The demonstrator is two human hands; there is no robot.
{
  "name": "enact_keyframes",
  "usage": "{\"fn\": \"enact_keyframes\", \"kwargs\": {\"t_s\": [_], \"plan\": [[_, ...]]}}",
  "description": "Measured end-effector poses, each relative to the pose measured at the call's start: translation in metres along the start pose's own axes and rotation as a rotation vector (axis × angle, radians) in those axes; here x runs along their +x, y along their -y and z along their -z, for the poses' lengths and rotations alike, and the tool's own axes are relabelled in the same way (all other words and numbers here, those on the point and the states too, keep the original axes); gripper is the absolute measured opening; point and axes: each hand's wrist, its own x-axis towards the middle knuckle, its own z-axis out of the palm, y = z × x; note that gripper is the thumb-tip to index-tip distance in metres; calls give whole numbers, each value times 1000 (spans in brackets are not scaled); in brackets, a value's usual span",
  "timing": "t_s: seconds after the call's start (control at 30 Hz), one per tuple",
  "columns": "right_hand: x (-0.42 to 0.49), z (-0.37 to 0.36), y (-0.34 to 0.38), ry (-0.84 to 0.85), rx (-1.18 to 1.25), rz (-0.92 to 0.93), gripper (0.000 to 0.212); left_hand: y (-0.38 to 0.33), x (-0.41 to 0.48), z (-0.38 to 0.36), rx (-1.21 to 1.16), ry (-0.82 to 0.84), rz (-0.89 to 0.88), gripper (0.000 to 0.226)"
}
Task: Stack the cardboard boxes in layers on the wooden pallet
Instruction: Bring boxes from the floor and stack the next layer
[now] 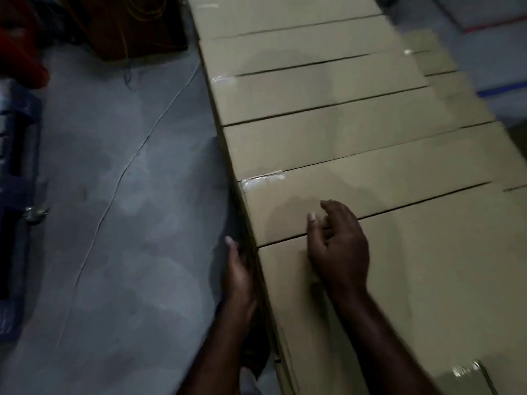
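Observation:
A long row of brown cardboard boxes point(328, 109) runs from the near right to the far centre, their tops level and touching. The nearest box point(413, 280) fills the lower right, with clear tape at its corner. My left hand point(239, 277) lies flat against the left side face of this box, fingers straight. My right hand point(339, 246) hovers over the seam between the nearest box and the one behind it, fingers loosely curled and holding nothing. The wooden pallet is hidden beneath the boxes.
Grey concrete floor point(119, 223) with a long crack lies to the left. A dark blue machine point(17, 195) stands at the left edge, and a dark brown crate point(128, 24) with red objects sits at the far left. A lower box layer point(456, 81) shows at right.

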Motion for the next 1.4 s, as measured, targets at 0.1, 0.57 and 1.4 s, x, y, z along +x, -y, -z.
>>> {"fn": "enact_keyframes", "kwargs": {"t_s": [0.1,0.57,1.4], "plan": [[56,46,-62,-98,-130,-170,41,-3,-10,0,163,106,-77,72],[174,141,-235,187,-357,-835,67,27,-18,-24,642,-86,-512,45],[177,125,-235,299,-538,-829,64,-8,25,-16,1394,331,-1446,48]]}}
